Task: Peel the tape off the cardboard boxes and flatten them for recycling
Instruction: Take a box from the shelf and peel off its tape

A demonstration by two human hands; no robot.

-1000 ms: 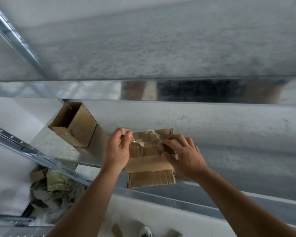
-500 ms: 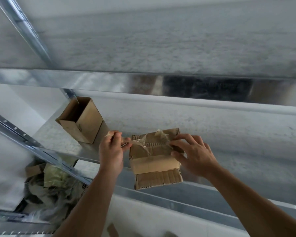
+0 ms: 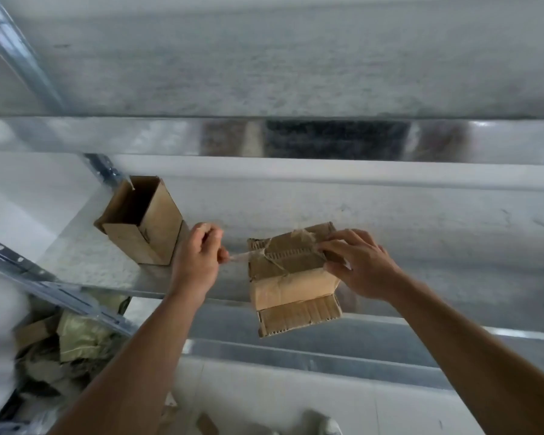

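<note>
The box (image 3: 291,277) is squashed flat and lies on the metal shelf (image 3: 421,233), just right of the middle. Its near end juts past the shelf's front edge. A paler flap crosses its middle, and bare corrugated ribs show at the near end and in a band further up. Wrinkled clear tape (image 3: 241,256) clings to the far half. One strand has come off the box's left edge and stretches taut to the left.

The left grip (image 3: 197,262), a bare hand, is narrow. Its fingers are curled and they pinch the free end of that strand just beside the box, apart from the cardboard itself. The right grip (image 3: 358,268) holds the box at its far right corner. Bent fingers reach over the top, the forefinger lies on the taped part, and the thumb is set against the right edge.

Further left on the shelf, near the back, an open box (image 3: 142,221) stands upright with its mouth up, well clear of the left grip. A second shelf (image 3: 264,58) runs above. Below the shelf at the left lies a heap (image 3: 73,337) of cardboard scraps and crumpled wrapping; what else is in it is too blurred to tell.
</note>
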